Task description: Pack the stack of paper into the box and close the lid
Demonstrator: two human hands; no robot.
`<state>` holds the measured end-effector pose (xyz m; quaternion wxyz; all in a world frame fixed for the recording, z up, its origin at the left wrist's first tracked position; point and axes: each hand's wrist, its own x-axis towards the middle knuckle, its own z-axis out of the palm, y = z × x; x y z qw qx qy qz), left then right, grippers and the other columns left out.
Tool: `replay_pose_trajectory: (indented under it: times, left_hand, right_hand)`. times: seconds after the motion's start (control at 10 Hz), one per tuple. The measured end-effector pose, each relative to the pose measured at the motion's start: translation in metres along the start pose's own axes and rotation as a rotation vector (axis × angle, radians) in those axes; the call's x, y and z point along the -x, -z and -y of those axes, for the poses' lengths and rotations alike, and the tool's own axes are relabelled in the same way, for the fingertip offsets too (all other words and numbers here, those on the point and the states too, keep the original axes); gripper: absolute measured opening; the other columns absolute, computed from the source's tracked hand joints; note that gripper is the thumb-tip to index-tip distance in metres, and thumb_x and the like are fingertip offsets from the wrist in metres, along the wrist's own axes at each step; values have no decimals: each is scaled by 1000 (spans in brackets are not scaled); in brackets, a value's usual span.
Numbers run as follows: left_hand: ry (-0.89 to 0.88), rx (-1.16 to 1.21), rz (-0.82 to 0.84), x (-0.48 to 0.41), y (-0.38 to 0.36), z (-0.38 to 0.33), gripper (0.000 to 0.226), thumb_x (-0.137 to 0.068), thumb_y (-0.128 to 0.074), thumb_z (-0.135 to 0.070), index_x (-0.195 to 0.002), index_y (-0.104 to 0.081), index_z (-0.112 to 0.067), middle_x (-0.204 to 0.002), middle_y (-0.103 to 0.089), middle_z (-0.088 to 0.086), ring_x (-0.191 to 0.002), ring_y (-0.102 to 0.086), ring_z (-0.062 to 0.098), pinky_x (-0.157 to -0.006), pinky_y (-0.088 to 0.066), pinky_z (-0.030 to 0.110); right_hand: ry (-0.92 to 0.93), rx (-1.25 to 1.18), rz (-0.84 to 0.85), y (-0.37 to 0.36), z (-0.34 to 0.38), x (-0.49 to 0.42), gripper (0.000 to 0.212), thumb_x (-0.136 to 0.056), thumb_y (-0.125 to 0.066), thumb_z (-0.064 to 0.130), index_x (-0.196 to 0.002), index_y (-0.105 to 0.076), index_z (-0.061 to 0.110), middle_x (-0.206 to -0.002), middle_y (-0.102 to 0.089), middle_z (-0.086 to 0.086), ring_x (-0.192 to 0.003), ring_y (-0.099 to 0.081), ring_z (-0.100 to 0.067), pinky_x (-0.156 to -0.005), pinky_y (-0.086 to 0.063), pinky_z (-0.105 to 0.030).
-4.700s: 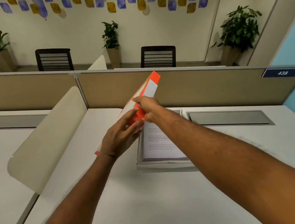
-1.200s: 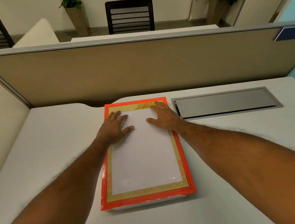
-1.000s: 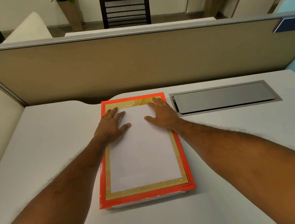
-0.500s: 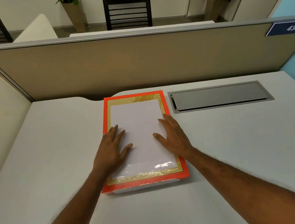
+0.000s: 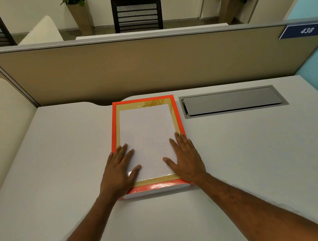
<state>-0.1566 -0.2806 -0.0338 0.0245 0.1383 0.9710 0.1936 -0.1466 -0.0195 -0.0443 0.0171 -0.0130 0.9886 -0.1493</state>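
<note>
The flat box (image 5: 152, 192) lies on the desk with its lid (image 5: 145, 129) down on it; the lid has an orange-red rim, a gold border and a white centre panel. The paper stack is hidden under the lid. My left hand (image 5: 119, 169) lies flat, fingers spread, on the lid's near left corner. My right hand (image 5: 186, 160) lies flat on the near right corner. Neither hand grips anything.
A grey recessed cable hatch (image 5: 232, 101) is set in the white desk (image 5: 252, 160) to the right of the box. A tan partition (image 5: 150, 64) runs along the back. A cream curved divider (image 5: 0, 123) stands at the left edge.
The lid, held tilted above the open box earlier, now lies shut on it. Over the last second both flat hands slid from the lid's far end to its near corners.
</note>
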Motion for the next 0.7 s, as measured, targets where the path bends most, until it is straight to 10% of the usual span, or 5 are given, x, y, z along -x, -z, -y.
replay_pose_trajectory:
  times: [0.7]
  left_hand:
    - [-55,-137,-14,17,24,-43,79,-90,-22,-71,-151,-33,-23,-163,-24,2,-152,-17,21,-123,-13,41]
  right_hand:
    - [-13,-2,7,51,-33,43,81,-90,-35,66,-156,-15,22,-167,-5,-2,-154,-3,-21,-123,2,-39]
